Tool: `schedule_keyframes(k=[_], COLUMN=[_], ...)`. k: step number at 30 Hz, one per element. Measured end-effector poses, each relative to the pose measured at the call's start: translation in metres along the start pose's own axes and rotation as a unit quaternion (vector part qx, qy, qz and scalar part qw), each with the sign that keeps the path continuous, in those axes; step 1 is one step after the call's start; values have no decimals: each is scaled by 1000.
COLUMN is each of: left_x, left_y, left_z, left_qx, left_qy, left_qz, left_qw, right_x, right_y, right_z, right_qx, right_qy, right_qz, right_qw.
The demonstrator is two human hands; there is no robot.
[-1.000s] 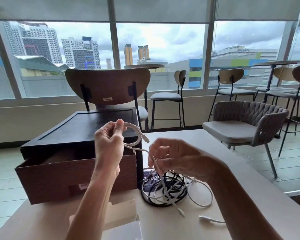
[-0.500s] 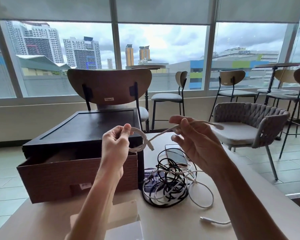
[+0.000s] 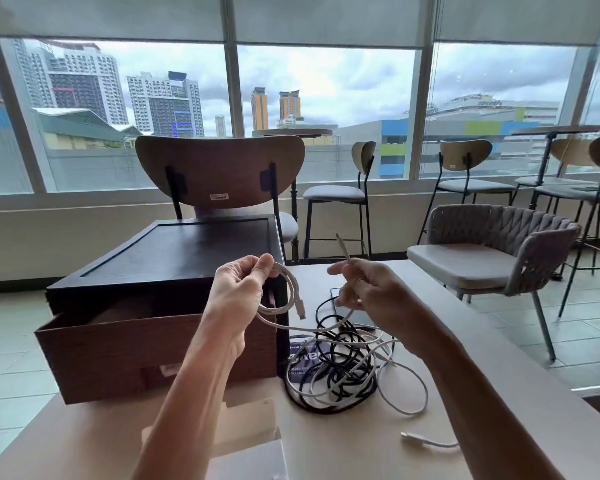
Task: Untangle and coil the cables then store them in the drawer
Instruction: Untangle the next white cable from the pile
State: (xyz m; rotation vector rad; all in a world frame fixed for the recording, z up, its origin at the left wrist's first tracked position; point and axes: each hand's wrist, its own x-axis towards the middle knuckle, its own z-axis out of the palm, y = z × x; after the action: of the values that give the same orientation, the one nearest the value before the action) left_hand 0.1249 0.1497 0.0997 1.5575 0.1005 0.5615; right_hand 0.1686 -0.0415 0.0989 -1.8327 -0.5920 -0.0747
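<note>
One table [image 3: 343, 445] carries everything. At its far left corner stands one dark cabinet [image 3: 187, 251], and its one drawer [image 3: 118, 358] is pulled open toward you, so the storing place is ready. Just right of the drawer, about the middle of the table, lies one heap of cables [image 3: 343, 372], with black and white strands crossing each other. How many cables are in it I cannot count; at least one is black and one is white.

One white cable [image 3: 291, 289] is up in your two hands. Your left hand [image 3: 238, 289] pinches a small loop of it between thumb and fingers, and one plug hangs under the loop. Your right hand [image 3: 371, 292] has its fingers curled loosely round the same cable near the other end, whose plug [image 3: 340, 242] stands up above the hand. Between the hands the cable sags just over the heap.

I judge that you are coiling this cable, and the heap is not yet untangled. The next move calls for bringing the sagging part round to the left hand as another turn. Lift it gently, because it may catch a strand below.

One more white cable end [image 3: 426, 441] lies near the near right corner; whether it belongs to the heap I cannot tell.
</note>
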Motion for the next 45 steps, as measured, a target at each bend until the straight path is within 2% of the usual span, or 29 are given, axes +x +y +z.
schedule_keyframes(k=[2,4,7,9,11,13,17,22,24,28,30,34,45], left_x=[-2,-4,-8,-12,-15,-17,-17,-18,-19,-16,-16,-16,-12], left_y=[0,-1,-3,-2,2,5,6,5,4,0,-1,-5,-13], left_z=[2,4,8,12,15,17,15,17,19,18,20,22,27], left_qx=[34,81,133,155,178,188,181,182,180,144,109,67,133], left_qy=[-26,-62,-116,-146,-160,-169,-175,-179,-179,-172,-179,-187,-169], left_qz=[25,32,37,42,44,45,58,68,69,55,44,43,34], left_qw=[999,994,984,976,970,967,966,965,965,973,977,979,976], right_x=[-3,-4,-2,2,4,5,6,5,4,1,1,-4,-1], right_y=[-5,-12,-14,-9,-2,5,10,12,10,3,6,9,15], right_z=[1,0,-4,-7,-6,-3,1,-3,-5,-6,-9,-8,-5], right_qx=[136,277,376,310,114,-30,-82,-139,-117,28,66,5,32], right_qy=[17,30,52,77,90,74,28,31,13,-72,-112,-177,-125], right_qz=[-8,-15,-5,-12,-60,-98,-71,-59,-60,-8,4,-26,16], right_qw=[991,960,925,947,988,992,994,988,991,997,992,984,992])
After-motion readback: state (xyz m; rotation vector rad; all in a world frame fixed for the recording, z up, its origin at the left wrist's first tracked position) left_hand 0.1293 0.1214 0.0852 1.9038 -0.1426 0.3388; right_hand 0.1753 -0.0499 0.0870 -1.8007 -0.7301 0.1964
